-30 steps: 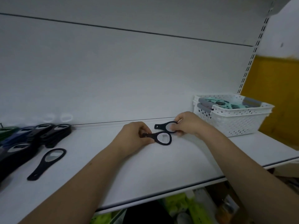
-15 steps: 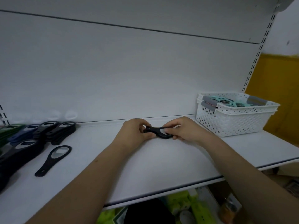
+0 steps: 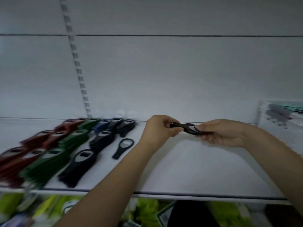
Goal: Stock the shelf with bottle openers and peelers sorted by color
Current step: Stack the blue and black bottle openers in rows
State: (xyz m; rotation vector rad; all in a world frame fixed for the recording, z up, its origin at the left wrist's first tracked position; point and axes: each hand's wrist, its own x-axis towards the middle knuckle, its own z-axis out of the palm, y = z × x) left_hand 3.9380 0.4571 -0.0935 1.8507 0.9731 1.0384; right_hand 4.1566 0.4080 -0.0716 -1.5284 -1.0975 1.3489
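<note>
Black openers (image 3: 188,128) held above shelf (image 3: 188,169) — left hand (image 3: 159,128) and right hand (image 3: 219,132) grip pinching opposite ends.

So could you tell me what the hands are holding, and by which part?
Both hold black bottle openers: left hand pinches the handle end, right hand the ring end.
</note>
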